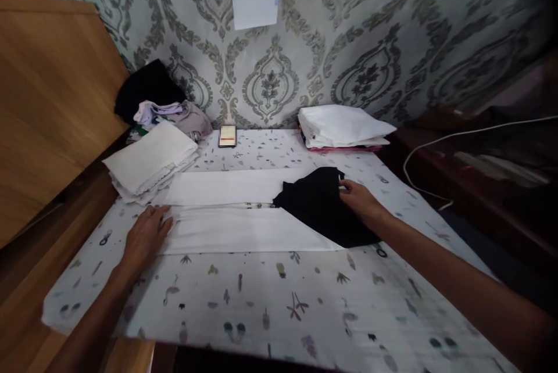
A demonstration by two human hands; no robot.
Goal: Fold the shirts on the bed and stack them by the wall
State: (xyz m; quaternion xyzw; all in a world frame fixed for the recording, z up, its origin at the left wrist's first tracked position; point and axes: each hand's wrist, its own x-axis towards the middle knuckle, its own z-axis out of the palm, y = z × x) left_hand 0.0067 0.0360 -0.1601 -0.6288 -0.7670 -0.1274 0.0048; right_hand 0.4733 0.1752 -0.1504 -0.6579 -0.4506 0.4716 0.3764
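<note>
A long white cloth (226, 232) lies flat with its long sides folded in, leaving a narrow gap along its middle. At its right end lies a black cloth piece (322, 204) with slanted edges; whether the two are one garment I cannot tell. My left hand (146, 233) rests on the white cloth's left end, palm down, fingers stretched and a little apart. My right hand (360, 201) pinches the upper right edge of the black cloth between thumb and fingers, and the fingertips are partly hidden.
Folded white cloths (150, 161) lie at the left, before a heap of clothes (174, 114). At the back right is a folded white stack (344, 123). A small framed card (227, 136) stands near the wall. A wooden panel (52, 94) borders the left; a white cable (418, 149) hangs right.
</note>
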